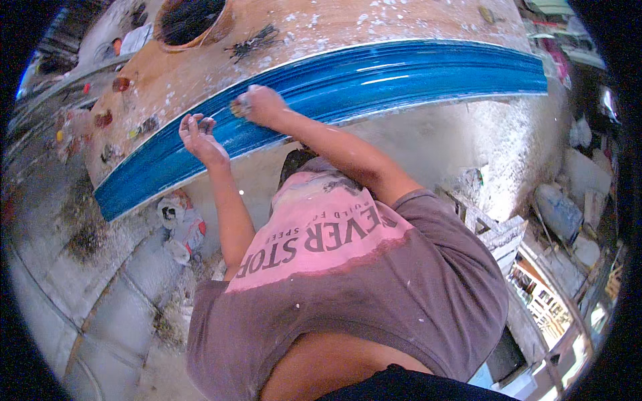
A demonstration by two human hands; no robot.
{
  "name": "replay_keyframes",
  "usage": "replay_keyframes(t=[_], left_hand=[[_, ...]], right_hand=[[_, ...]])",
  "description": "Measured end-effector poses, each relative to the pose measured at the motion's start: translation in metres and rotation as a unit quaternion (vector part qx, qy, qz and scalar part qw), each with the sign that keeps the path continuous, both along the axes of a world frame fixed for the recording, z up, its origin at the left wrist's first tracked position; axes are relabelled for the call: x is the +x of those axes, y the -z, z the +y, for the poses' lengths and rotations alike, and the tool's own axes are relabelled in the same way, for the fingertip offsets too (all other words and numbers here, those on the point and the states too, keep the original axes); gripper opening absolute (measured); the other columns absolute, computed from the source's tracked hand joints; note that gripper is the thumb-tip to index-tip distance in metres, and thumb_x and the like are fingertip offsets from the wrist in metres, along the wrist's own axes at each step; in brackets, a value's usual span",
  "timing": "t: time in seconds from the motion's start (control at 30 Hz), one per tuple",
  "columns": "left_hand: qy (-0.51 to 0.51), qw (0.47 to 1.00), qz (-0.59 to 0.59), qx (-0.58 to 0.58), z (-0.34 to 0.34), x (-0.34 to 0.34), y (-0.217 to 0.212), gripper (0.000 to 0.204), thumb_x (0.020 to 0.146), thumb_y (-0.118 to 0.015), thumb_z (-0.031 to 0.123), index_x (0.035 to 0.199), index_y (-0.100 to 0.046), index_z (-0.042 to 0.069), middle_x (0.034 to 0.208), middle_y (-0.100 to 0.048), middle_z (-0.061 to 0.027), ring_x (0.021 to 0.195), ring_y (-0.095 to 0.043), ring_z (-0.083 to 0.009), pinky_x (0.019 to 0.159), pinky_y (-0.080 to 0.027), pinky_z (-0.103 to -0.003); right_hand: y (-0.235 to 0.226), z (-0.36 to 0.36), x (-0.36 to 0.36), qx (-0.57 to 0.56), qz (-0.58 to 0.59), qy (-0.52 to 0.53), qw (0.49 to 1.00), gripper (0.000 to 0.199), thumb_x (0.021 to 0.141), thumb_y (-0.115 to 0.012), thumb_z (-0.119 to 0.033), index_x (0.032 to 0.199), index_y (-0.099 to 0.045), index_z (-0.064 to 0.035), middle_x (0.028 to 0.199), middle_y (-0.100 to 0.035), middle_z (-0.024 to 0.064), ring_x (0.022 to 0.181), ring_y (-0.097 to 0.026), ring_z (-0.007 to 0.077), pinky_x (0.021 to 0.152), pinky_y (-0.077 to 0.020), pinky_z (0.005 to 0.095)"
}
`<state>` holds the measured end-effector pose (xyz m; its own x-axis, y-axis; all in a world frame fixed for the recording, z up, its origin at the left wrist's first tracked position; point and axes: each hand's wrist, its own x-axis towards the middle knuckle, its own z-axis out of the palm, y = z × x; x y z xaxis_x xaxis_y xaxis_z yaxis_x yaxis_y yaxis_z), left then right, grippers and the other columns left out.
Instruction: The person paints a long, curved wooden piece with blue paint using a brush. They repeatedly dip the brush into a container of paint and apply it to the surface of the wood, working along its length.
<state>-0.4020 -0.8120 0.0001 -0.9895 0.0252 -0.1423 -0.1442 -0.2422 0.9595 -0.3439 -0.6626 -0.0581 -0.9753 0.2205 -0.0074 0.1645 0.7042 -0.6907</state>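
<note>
Moulding (pixel 414 70) in blue is lying at the far side, apparently being rubbed by the right hand (pixel 265 107) gripping a small yellowish piece (pixel 237 107), the left hand (pixel 202 139) hovering half-curled and seemingly empty, next stroke calling for even pressure

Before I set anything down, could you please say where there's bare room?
Beyond the blue strip, the spattered board is mostly bare between the dark bundle and the small object upper right. It's crowded leftward, around the reddish items, and near the left hand and right hand.
</note>
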Motion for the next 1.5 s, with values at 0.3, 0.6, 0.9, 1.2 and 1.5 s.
replay_keyframes(t=[0.3, 0.6, 0.9, 1.2, 1.5], left_hand=[[0.006, 0.998, -0.055, 0.043, 0.011, 0.015, 0.023, 0.024, 0.093, -0.058, 0.02, 0.111, -0.049, 0.008, 0.095, -0.059, -0.007, 0.08, -0.056, -0.0172, 0.074, -0.047, -0.032], [0.056, 0.997, -0.049, 0.011, 0.068, 0.029, 0.015, 0.023, 0.092, -0.058, 0.02, 0.111, -0.049, 0.009, 0.095, -0.059, -0.0063, 0.079, -0.057, -0.0168, 0.074, -0.046, -0.032], [0.107, 0.993, -0.043, -0.006, 0.2, 0.061, 0.011, 0.02, 0.093, -0.056, 0.019, 0.11, -0.051, 0.009, 0.093, -0.059, -0.0058, 0.08, -0.057, -0.017, 0.076, -0.046, -0.034], [0.237, 0.966, -0.088, -0.063, 0.36, 0.18, 0.015, 0.018, 0.093, -0.056, 0.014, 0.108, -0.053, 0.005, 0.097, -0.061, -0.0082, 0.08, -0.06, -0.0156, 0.072, -0.05, -0.032], [0.242, 0.963, -0.094, -0.073, 0.404, 0.22, -0.007, 0.018, 0.094, -0.054, 0.012, 0.11, -0.053, 0.003, 0.097, -0.061, -0.0086, 0.081, -0.06, -0.0152, 0.075, -0.051, -0.031]], right_hand=[[-0.013, 0.349, 0.244, 0.232, -0.09, 0.394, 0.885, 0.019, 0.08, -0.067, -0.028, 0.087, -0.074, -0.0115, 0.081, -0.07, 0.0124, 0.077, -0.068, 0.025, 0.07, -0.0531, 0.0404], [0.024, 0.167, 0.147, 0.115, 0.03, 0.19, 0.975, 0.013, 0.08, -0.059, -0.017, 0.083, -0.071, -0.0166, 0.084, -0.067, 0.0111, 0.08, -0.063, 0.0312, 0.069, -0.0516, 0.0446], [0.014, 0.384, 0.281, -0.172, -0.038, 0.341, 0.923, 0.024, 0.08, -0.068, -0.022, 0.096, -0.072, -0.0038, 0.087, -0.071, 0.0142, 0.078, -0.068, 0.022, 0.076, -0.0541, 0.0367], [0.005, 0.646, 0.422, 0.441, -0.17, 0.362, 0.804, 0.015, 0.087, -0.057, -0.022, 0.085, -0.068, -0.0124, 0.082, -0.064, 0.0168, 0.072, -0.065, 0.0322, 0.066, -0.0533, 0.0414], [0.009, 0.38, 0.262, -0.211, 0.06, 0.195, 0.956, 0.024, 0.082, -0.063, -0.03, 0.086, -0.072, -0.0074, 0.077, -0.068, 0.0154, 0.07, -0.066, 0.033, 0.068, -0.0533, 0.0412]])
